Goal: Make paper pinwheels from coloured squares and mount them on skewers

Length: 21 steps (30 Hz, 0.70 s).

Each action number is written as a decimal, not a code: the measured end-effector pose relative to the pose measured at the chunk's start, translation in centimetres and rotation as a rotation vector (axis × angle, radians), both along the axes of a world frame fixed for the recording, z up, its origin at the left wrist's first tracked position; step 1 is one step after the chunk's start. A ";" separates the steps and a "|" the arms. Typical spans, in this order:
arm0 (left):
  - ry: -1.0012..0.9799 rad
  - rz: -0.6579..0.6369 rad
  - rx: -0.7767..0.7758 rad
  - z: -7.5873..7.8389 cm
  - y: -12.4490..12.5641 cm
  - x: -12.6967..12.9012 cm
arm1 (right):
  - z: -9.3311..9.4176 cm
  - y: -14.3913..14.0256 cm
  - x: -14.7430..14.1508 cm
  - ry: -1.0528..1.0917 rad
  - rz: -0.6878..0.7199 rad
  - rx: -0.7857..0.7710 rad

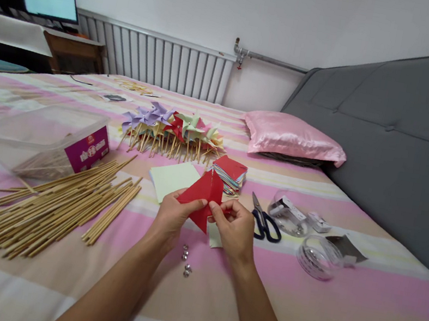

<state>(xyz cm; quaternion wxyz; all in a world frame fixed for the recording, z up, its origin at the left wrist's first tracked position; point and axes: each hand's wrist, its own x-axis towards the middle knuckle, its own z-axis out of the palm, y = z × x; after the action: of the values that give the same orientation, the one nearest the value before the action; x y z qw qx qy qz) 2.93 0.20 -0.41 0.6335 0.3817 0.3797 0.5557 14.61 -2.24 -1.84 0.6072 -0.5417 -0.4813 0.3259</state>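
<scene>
A piece of red paper (209, 193) is held up between both hands above the bed. My left hand (174, 214) pinches its left side, thumb on top. On its right side, my right hand (233, 227) grips near the middle with thumb and curled fingers; whether a small part is also between them is hidden. Pale green sheets (172, 178) lie behind the left hand, and a small pale green piece (214, 235) is partly under the right. Several small shiny studs (186, 260) rest on the bedspread between my forearms. A stack of coloured paper squares (231, 173) sits just behind the red paper.
Scissors (264, 219) lie to the right, beside round clear containers (317, 256). Many wooden sticks (61, 205) spread at left by a clear plastic box (40, 132). Finished paper pinwheels (174, 128) are gathered farther back. A pink pillow (293, 136) rests against the grey headboard (404, 122).
</scene>
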 end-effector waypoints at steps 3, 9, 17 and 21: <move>0.005 -0.020 0.012 -0.1 0.0 -0.1 | 0.0 0.0 0.1 -0.020 -0.005 0.005; 0.015 -0.018 -0.010 -0.1 0.0 0.0 | 0.1 0.0 0.0 -0.046 0.000 0.005; -0.102 -0.022 -0.106 0.2 0.0 0.0 | 0.3 -0.2 -0.3 0.045 0.024 0.052; -0.140 0.011 -0.131 0.0 0.3 0.0 | 0.5 -0.3 -0.6 0.235 0.058 0.072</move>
<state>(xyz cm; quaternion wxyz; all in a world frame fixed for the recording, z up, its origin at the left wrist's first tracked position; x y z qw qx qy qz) 2.89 0.52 -0.45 0.6793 0.2974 0.3720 0.5583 13.99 -2.51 -1.30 0.6687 -0.4636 -0.4336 0.3871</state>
